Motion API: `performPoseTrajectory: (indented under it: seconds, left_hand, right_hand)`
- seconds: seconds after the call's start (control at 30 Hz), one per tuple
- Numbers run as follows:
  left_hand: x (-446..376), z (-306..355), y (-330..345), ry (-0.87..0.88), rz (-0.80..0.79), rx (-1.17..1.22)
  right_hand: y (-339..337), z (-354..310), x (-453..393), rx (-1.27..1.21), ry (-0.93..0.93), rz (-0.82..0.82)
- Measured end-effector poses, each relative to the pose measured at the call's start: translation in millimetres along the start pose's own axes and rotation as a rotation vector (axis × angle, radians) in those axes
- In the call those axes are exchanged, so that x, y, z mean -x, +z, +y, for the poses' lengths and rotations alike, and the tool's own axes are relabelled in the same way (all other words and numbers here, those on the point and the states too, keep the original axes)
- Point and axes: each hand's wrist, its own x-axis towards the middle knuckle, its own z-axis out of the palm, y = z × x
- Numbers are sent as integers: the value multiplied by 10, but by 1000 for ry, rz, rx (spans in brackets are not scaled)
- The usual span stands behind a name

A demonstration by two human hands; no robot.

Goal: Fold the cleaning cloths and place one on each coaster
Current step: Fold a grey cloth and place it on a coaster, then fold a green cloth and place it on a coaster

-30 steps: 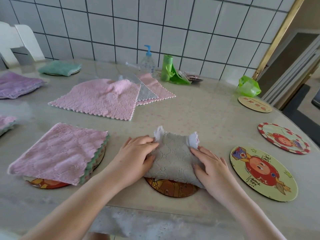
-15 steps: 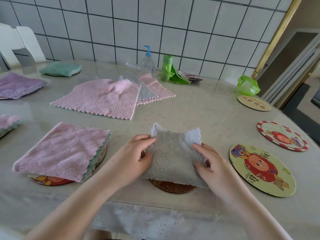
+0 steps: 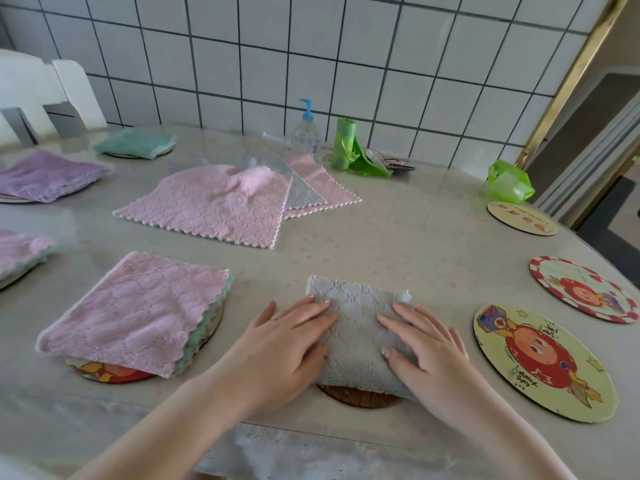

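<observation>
Round marble-patterned bench (image 3: 398, 237) under a clear cover, set against a white tiled wall (image 3: 311, 57).

Unfolded pink scalloped-edge cleaning cloth (image 3: 214, 206) spread flat mid-bench, overlapping a grey cloth (image 3: 303, 195) and another pink cloth (image 3: 322, 183) behind it.

Folded pink-over-green cleaning cloth stack (image 3: 138, 310) at near left, resting on a round cartoon-print coaster (image 3: 110, 374) whose edge shows underneath.

Large round yellow coaster with red cartoon figure (image 3: 543, 362) at near right, bare. Two further round coasters beyond it, also bare: red-and-white rimmed one (image 3: 585, 289) and pale yellow one (image 3: 521, 218).

Folded grey textured cleaning cloth (image 3: 356, 330) at near centre, lying on a brown round coaster (image 3: 358, 398), only the near rim visible. White corner sticking up at far right edge of the cloth.

Left hand (image 3: 280, 344), ring on one finger, flat on left side of grey cloth, grip spread, fingers straight and pressing down. Right hand (image 3: 426, 348) flat on right side, grip likewise spread, palm down on the cloth.

Folded purple cloth (image 3: 48, 174) and folded green cloth (image 3: 135, 143) at far left, each on a coaster. Folded pink cloth (image 3: 20, 251) at left edge, partly cut off.

Clear pump bottle with blue nozzle (image 3: 306, 133), green bag roll (image 3: 343, 143) and crumpled green bag (image 3: 509, 181) near the wall.
</observation>
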Motion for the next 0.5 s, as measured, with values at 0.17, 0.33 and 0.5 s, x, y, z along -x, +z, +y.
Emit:
performPoseTrajectory:
  seconds: [0.17, 0.33, 0.5]
  left_hand:
    - [-37, -102, -259, 18, -23, -14]
    - [-52, -756, -714, -100, 105, -97]
    - [-106, -1768, -983, -299, 8, -5]
  right_hand:
    - [-96, -31, -135, -44, -19, 33]
    - [-110, -274, -619, -58, -190, -11]
    - [32, -746, -1334, 45, -350, -109]
